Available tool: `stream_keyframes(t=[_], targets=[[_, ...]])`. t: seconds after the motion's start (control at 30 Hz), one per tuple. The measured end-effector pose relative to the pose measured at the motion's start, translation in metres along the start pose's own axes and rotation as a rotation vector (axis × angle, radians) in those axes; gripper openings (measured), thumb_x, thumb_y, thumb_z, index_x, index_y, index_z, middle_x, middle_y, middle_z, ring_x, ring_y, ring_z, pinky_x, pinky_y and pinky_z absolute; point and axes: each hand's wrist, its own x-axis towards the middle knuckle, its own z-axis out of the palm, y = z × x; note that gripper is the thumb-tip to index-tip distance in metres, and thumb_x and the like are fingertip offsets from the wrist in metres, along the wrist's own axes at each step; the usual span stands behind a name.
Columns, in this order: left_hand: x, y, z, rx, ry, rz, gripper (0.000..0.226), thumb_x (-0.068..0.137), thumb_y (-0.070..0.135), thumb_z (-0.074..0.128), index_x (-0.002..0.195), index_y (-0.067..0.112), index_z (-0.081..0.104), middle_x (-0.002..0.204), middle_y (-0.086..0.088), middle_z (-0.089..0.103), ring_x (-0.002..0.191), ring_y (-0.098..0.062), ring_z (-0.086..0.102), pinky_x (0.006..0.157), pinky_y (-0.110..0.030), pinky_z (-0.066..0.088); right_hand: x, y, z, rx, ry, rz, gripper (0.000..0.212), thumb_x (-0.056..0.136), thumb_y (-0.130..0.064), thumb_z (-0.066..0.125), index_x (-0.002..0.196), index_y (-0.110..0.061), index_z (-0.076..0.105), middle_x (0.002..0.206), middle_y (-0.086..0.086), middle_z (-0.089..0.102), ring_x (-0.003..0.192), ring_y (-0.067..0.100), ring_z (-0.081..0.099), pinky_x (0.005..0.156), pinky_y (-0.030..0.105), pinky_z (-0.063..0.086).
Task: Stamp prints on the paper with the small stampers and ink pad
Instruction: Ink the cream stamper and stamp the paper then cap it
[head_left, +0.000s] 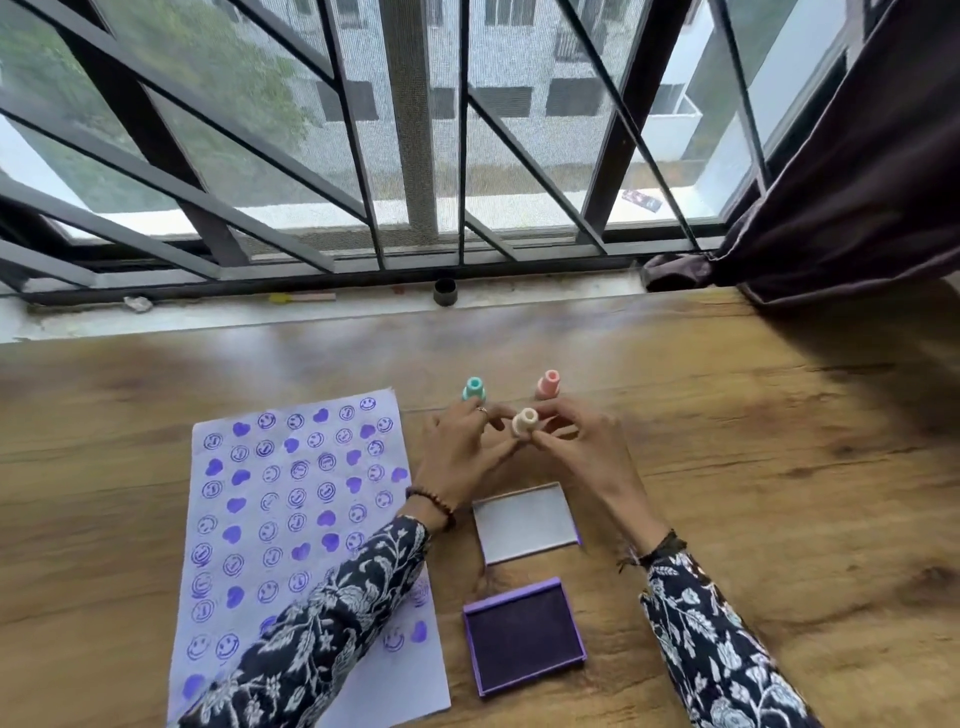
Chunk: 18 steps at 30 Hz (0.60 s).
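Observation:
A white paper (291, 519) covered with purple smiley and heart prints lies on the wooden table at the left. The open purple ink pad (524, 636) sits near the front, its grey lid (524, 522) just behind it. My left hand (462, 457) and my right hand (582, 447) meet above the table, both pinching a small cream stamper (523, 422) between their fingertips. A teal stamper (474, 388) stands upright just behind my left fingers. A pink stamper (548, 383) stands upright behind my right fingers.
The wooden table (753, 493) runs to a window sill with a barred, meshed window behind. A small dark cap (444, 292) and a yellow-tipped stick (301, 298) lie on the sill. A dark curtain (857, 208) hangs at the right.

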Motion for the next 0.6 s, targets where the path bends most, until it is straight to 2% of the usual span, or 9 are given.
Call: stream_keyframes(t=[0.07,0.13,0.2,0.33,0.43,0.6], targets=[[-0.009,0.004,-0.009,-0.115,0.007,0.038,0.021,0.071,0.027,0.075,0.09,0.02,0.068,0.084,-0.001,0.066,0.079,-0.013,0.054,0.076,-0.044,0.047,-0.012,-0.011,-0.007,0.16,0.015,0.024,0.016,0.071,-0.025,0.077,0.085,-0.024,0.069,0.081,-0.003,0.072,0.07,0.002,0.066,0.063,0.008,0.05],[-0.023,0.01,-0.02,-0.27,-0.021,0.042,0.021,0.07,0.021,0.076,0.089,0.019,0.066,0.085,0.011,0.065,0.083,-0.002,0.057,0.08,-0.023,0.045,-0.028,-0.023,-0.013,0.322,0.003,0.065,0.016,0.068,-0.025,0.078,0.082,-0.025,0.069,0.079,-0.007,0.074,0.074,0.004,0.069,0.065,0.012,0.051],[-0.043,0.02,-0.029,-0.438,-0.05,-0.031,0.02,0.072,0.018,0.074,0.089,0.024,0.065,0.089,0.019,0.066,0.087,0.009,0.058,0.079,-0.004,0.039,-0.047,-0.035,-0.016,0.454,-0.026,0.079,0.017,0.067,-0.024,0.079,0.08,-0.025,0.068,0.078,-0.012,0.074,0.074,0.002,0.068,0.067,0.012,0.05],[-0.086,0.042,-0.037,-0.888,-0.062,-0.168,0.027,0.073,-0.003,0.066,0.089,0.019,0.066,0.083,0.014,0.075,0.086,-0.003,0.066,0.075,-0.011,0.05,-0.084,-0.056,-0.019,0.598,-0.048,0.112,0.026,0.061,-0.033,0.076,0.084,-0.025,0.068,0.081,-0.009,0.075,0.079,0.007,0.068,0.071,0.02,0.054],[-0.114,0.051,-0.038,-0.96,-0.017,-0.193,0.027,0.072,-0.003,0.067,0.091,0.016,0.07,0.084,0.013,0.076,0.086,-0.006,0.068,0.073,-0.012,0.051,-0.111,-0.067,-0.021,0.615,-0.055,0.119,0.027,0.061,-0.033,0.075,0.086,-0.025,0.071,0.085,-0.005,0.076,0.084,0.013,0.07,0.076,0.026,0.056],[-0.148,0.055,-0.033,-0.923,0.003,-0.24,0.034,0.069,-0.006,0.069,0.092,0.018,0.07,0.08,0.012,0.076,0.083,-0.008,0.069,0.072,-0.015,0.054,-0.146,-0.072,-0.017,0.658,0.013,0.149,0.033,0.061,-0.035,0.074,0.085,-0.012,0.072,0.081,0.002,0.076,0.078,0.012,0.07,0.07,0.02,0.055]])
